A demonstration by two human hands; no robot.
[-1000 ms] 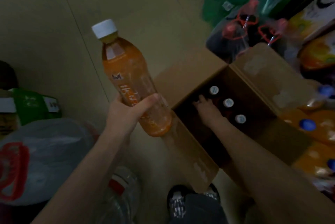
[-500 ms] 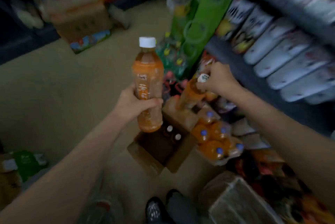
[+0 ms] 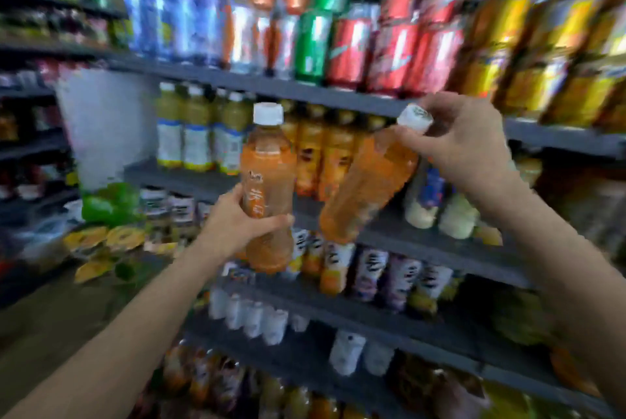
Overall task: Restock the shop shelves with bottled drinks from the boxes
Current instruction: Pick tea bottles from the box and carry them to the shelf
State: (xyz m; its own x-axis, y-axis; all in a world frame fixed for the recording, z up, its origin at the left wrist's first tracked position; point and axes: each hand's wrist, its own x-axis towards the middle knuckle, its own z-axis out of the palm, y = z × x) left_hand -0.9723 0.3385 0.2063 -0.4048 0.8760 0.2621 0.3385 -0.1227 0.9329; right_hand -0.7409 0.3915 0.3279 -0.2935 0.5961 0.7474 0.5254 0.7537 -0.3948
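Note:
My left hand [image 3: 237, 225] grips an upright orange drink bottle [image 3: 269, 174] with a white cap around its lower half. My right hand [image 3: 464, 140] holds a second orange bottle [image 3: 369, 188] by its white cap and neck, and this bottle hangs tilted with its base down to the left. Both bottles are in front of the dark grey middle shelf [image 3: 399, 235], where a row of similar orange bottles [image 3: 325, 157] stands behind them. The box is out of view.
Cans [image 3: 345, 42] in blue, green, red and yellow fill the shelf above. Yellow-green bottles [image 3: 196, 134] stand left of the orange row, pale bottles [image 3: 437, 212] to the right. Lower shelves hold cartons and small white bottles [image 3: 257, 317]. Snack packs [image 3: 101, 239] lie at left.
The view has swung up from the floor box to the shelves. My right hand lifted a second bottle out of the box, and both bottles have risen to the middle shelf.

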